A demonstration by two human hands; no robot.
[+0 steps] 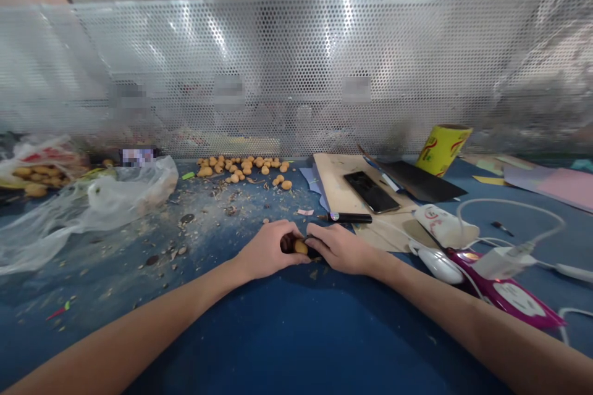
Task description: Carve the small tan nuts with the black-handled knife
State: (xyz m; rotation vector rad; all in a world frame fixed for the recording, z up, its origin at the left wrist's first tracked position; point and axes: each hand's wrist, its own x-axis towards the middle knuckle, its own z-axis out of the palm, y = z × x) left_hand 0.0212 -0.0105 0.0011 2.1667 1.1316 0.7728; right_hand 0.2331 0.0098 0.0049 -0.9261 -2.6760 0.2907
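Note:
My left hand [269, 249] is closed, thumb and fingers curled around a small round tan nut-like piece [301, 247]. Beside that piece, inside the curl of the fingers, is something dark brown and shiny. My right hand [340, 248] is closed and meets the left fingertips at the piece. A dark thin edge shows at its fingers, but what it grips is mostly hidden. Just beyond the right hand lies a black pen-like tool [349, 218]. Farther back is a loose pile of similar round tan pieces [247, 164].
Crumbs and shell bits litter the blue table [278, 333]. At left are a clear plastic bag [130, 188] and a bag of tan pieces [41, 173]. At right are a phone [371, 191], cardboard, a yellow roll [442, 151], a white mouse [435, 262] and a magenta power strip [523, 302] with cables.

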